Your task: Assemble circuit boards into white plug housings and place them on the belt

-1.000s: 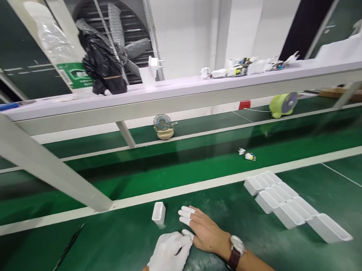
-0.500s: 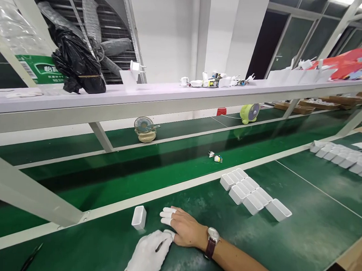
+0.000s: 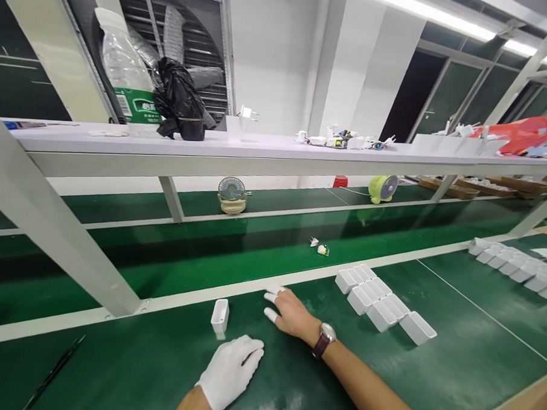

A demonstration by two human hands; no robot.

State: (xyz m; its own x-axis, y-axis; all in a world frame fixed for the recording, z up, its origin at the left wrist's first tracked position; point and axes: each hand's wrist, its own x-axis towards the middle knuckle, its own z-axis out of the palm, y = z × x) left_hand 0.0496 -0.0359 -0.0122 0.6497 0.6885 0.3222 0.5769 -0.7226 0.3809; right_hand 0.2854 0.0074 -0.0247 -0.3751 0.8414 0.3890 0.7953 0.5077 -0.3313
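My left hand [image 3: 232, 372], in a white glove, lies low on the green work surface [image 3: 157, 375]. Its fingers are bent over the surface, with a small gap beside the thumb and nothing visible in them. Just beyond it stands a small white open plastic box [image 3: 220, 316]. My right hand [image 3: 293, 314], with white finger cots on several fingertips and a watch [image 3: 326, 337] on the wrist, reaches over the mat close to its pale back edge. Its fingers are spread and hold nothing that I can see. The two hands are apart.
White boxes [image 3: 378, 300] stand grouped to the right, with more rows [image 3: 515, 264] farther off. Black tweezers [image 3: 55, 371] lie at the left. A plug and small circuit board [image 3: 323, 250] rest on the green belt. A slanted post [image 3: 72, 238] supports the shelf [image 3: 267, 147].
My right hand has moved away from my left hand toward the back edge, and its fingers have spread. The left hand stays near the white box. The camera view has levelled and shifted.
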